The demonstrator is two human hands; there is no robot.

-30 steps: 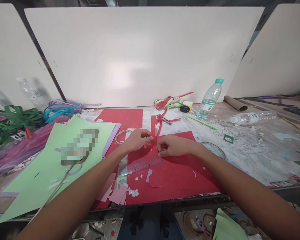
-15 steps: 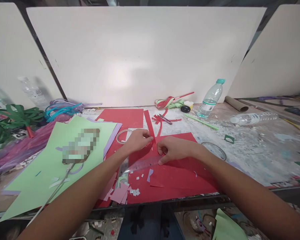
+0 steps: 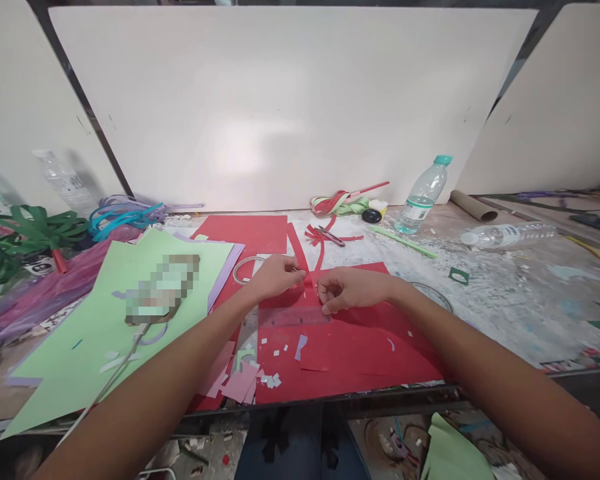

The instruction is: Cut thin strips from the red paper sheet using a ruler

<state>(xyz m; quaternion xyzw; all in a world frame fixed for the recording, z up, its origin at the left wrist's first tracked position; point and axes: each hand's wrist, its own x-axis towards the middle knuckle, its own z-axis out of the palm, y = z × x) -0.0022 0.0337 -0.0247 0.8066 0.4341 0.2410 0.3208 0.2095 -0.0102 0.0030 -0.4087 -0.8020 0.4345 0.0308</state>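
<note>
My left hand point(image 3: 279, 277) is pinched closed at the near end of a narrow red paper strip point(image 3: 297, 245). Just to its right is my right hand point(image 3: 355, 291), fingers curled, with its thumb at the right end of a clear ruler point(image 3: 293, 318). The hand partly hides what is between its fingers. Beneath both hands lie sheets of red paper point(image 3: 365, 347), with the ruler flat across them. Small white paper bits and a purple scrap point(image 3: 301, 347) are scattered nearer the front edge.
A phone point(image 3: 163, 290) with a cable rests on green paper point(image 3: 95, 360) at left. Behind my hands are a small pair of snips point(image 3: 331, 236) and paper strips. A water bottle point(image 3: 423, 197) stands back right; another bottle point(image 3: 510, 235) lies beside a cardboard tube point(image 3: 473, 207). Pink scraps point(image 3: 241, 383) sit in front.
The ruler has swung from a slant to nearly level and shifted away from me. My right hand has moved slightly away with it; my left hand stays almost in place.
</note>
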